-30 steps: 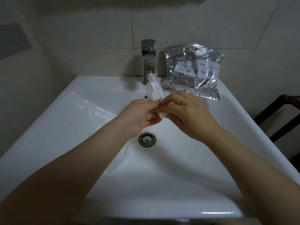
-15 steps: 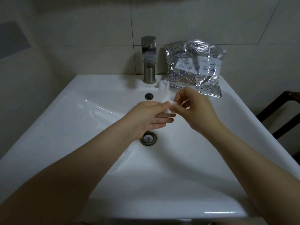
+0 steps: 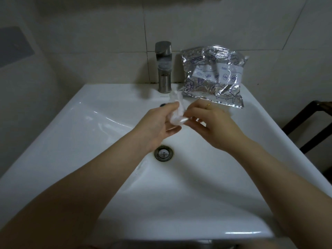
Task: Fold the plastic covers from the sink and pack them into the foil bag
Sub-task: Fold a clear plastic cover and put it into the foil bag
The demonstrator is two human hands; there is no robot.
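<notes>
Plastic cover (image 3: 177, 112) above sink (image 3: 75, 133) drain: thin, limp, likely slippery. Left hand (image 3: 158, 125) and right hand (image 3: 212, 123) pinch it; hold folded edges. Foil bag (image 3: 213, 74) behind.

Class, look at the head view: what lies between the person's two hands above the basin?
In the head view, a crumpled clear plastic cover lies between the left hand and right hand; both pinch it.
</notes>
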